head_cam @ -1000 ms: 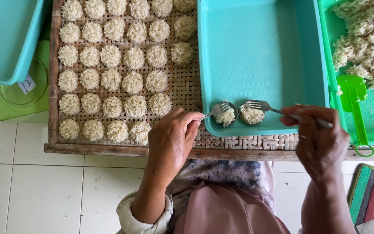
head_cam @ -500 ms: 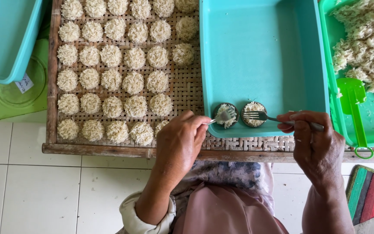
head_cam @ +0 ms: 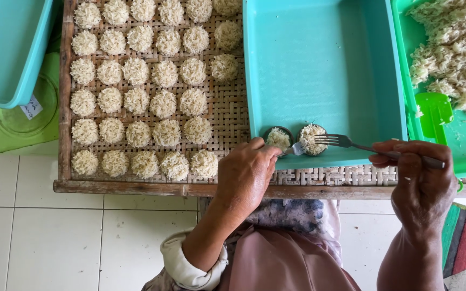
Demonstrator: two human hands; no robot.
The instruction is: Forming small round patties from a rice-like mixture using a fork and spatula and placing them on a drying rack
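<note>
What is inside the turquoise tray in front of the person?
The turquoise tray holds only two small round moulds filled with white shreds, near its front edge. A fork in the right hand rests there. The left hand hides the left mould's edge.

rice tray (head_cam: 459, 145) cut off right, left fork (head_cam: 296, 149) mostly hidden

Shiny metal fork (head_cam: 346, 142), smooth matt turquoise plastic tray (head_cam: 324, 59), rough woven bamboo mat (head_cam: 227, 116), worn wooden frame (head_cam: 125, 188)
</note>
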